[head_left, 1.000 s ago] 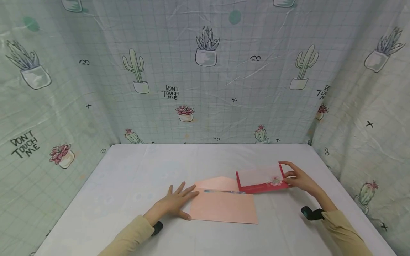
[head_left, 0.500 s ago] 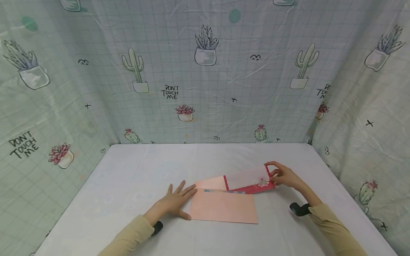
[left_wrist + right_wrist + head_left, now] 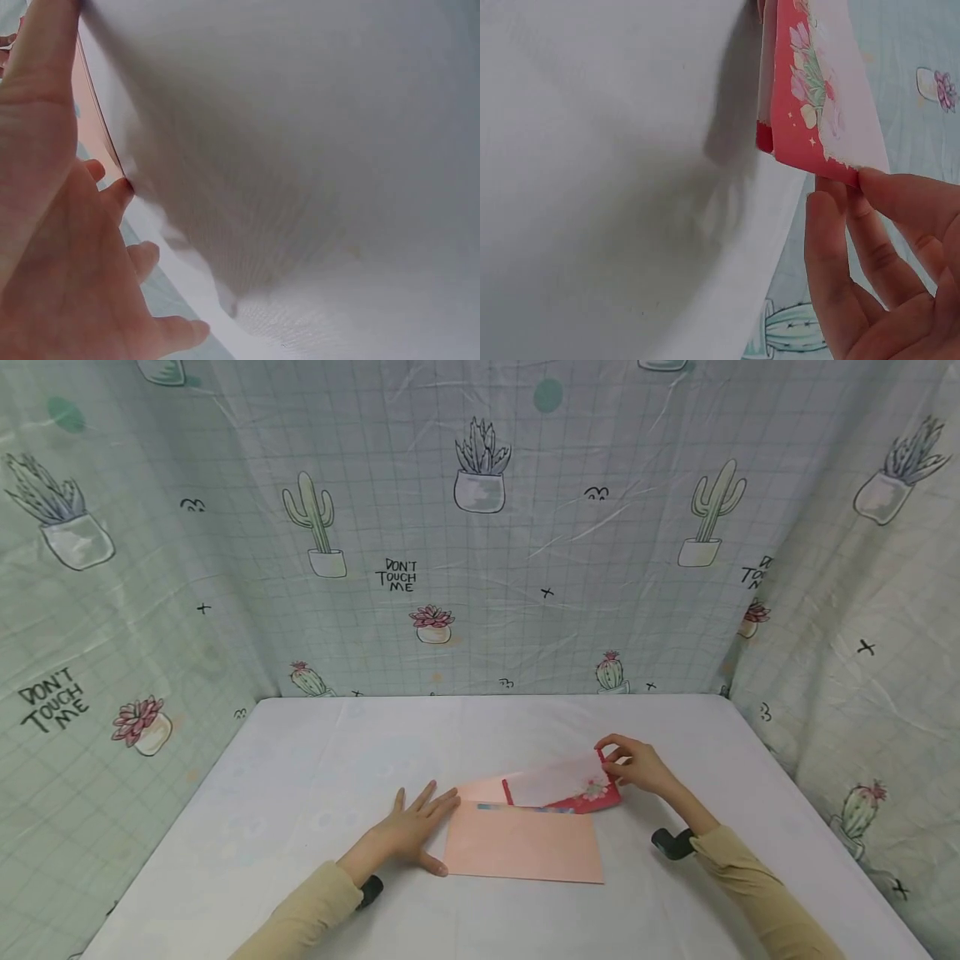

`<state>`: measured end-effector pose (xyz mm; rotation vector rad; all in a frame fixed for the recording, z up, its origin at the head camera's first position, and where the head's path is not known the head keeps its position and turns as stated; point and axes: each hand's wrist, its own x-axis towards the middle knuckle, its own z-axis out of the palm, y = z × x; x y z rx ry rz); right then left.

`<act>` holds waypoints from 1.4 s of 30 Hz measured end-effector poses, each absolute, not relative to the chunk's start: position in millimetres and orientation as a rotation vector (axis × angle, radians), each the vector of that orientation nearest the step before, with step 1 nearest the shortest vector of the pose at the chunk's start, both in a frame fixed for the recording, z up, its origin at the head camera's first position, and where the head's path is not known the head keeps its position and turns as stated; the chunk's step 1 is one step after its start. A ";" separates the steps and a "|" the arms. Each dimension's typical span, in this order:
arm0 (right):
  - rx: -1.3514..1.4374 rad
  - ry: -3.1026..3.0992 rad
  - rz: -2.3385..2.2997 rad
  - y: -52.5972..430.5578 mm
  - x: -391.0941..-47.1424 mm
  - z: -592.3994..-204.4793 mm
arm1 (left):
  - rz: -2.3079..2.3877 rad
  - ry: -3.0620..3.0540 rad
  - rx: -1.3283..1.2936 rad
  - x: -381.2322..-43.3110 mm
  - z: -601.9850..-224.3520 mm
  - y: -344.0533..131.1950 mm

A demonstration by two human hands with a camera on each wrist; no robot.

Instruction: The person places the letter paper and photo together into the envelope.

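Observation:
A peach envelope [image 3: 525, 847] lies on the table with its flap [image 3: 480, 789] unfolded away from the person. A blue-patterned strip [image 3: 491, 807] shows along its opening. The left hand [image 3: 412, 831] rests on the envelope's left edge, fingers spread; the left wrist view has that palm [image 3: 67, 255] beside it. The right hand [image 3: 637, 767] pinches the right end of a red and pale pink floral card [image 3: 562, 783] between thumb and fingers [image 3: 829, 225]. Tilted over the flap, the card has its lower left corner out of sight at the opening.
White cloth covers the table [image 3: 337, 752]. A cactus-printed curtain [image 3: 480, 552] hangs behind it and at both sides. Dark devices [image 3: 672, 843] are strapped at the wrists.
The right hand has brought the card leftward over the flap, and its lower left corner has gone out of sight at the envelope's opening. The left hand and envelope have stayed put.

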<state>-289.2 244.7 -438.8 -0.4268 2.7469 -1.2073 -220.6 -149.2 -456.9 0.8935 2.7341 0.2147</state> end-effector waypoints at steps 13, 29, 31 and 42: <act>-0.395 2.703 -1.257 227.5 -292.1 -440.7 | 0.250 2.726 0.886 -219.5 -455.0 -149.8; -0.395 2.503 -1.382 212.1 -294.3 -446.4 | 0.241 2.735 0.907 -219.6 -456.8 -150.8; -0.405 2.504 -1.386 209.3 -294.1 -446.5 | 0.241 2.738 0.911 -219.4 -456.2 -150.5; -0.378 2.465 -1.451 198.4 -293.8 -453.2 | 0.227 2.736 0.885 -218.9 -458.1 -150.1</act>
